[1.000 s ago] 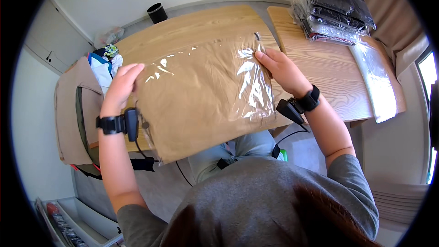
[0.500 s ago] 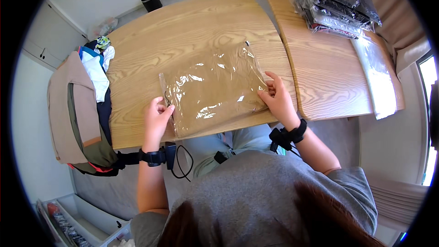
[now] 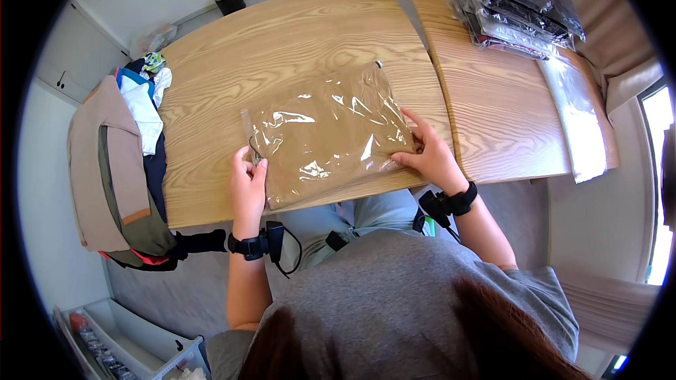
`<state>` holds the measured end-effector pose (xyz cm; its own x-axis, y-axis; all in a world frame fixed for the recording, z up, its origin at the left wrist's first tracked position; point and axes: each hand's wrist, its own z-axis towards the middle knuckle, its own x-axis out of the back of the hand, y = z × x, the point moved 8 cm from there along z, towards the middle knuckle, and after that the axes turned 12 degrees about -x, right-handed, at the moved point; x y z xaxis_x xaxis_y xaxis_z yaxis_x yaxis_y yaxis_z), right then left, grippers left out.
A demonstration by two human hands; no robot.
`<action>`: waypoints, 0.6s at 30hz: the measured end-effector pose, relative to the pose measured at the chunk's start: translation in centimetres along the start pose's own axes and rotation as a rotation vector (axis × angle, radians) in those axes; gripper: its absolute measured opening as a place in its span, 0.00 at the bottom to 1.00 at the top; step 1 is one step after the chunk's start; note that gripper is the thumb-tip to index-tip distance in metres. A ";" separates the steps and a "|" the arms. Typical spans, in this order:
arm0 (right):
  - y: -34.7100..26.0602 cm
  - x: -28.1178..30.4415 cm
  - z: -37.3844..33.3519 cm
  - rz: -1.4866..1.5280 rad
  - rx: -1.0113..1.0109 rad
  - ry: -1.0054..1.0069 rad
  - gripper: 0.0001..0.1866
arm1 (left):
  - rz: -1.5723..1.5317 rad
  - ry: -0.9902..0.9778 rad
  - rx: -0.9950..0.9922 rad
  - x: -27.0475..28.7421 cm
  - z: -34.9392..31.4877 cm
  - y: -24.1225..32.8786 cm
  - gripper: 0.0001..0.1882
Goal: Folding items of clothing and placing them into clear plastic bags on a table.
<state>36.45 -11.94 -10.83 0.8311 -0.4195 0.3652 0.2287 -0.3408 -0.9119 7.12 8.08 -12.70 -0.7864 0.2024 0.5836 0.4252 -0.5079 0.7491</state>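
Observation:
A clear plastic bag with a flat, folded tan garment inside lies at the near edge of the wooden table. Its glossy film is wrinkled and catches the light. My left hand pinches the bag's left edge near the lower corner, thumb on top and fingers partly underneath. At the lower right, my right hand grips the other side with its thumb pressed on the film; some fingertips are hidden under the edge.
Piled clothes hang over the wooden table's left edge. On the right-hand table are a stack of dark bagged garments and clear plastic bags. A black bin stands beyond; a white container sits lower left.
My left hand has moved slightly right and closed more firmly on the bag's edge. My right thumb has shifted a little down and left on the film. The bag stays almost in place.

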 end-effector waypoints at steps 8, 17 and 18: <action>-3.3 1.6 -0.6 -0.315 0.097 0.455 0.35 | 0.157 0.019 -0.194 2.3 0.4 5.0 0.27; -6.8 -7.4 1.7 -1.206 0.736 -0.136 0.37 | 0.713 -0.707 -0.906 -5.7 2.9 12.1 0.41; -6.4 -7.3 2.5 -1.221 0.725 -0.202 0.38 | 0.704 -0.751 -0.890 -6.1 3.1 11.4 0.42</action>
<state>30.21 -4.62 -8.10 -0.0278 -0.0370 0.9989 0.9913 0.1279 0.0323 18.18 3.61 -6.75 0.0278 -0.0635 0.9976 -0.0236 -0.9977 -0.0629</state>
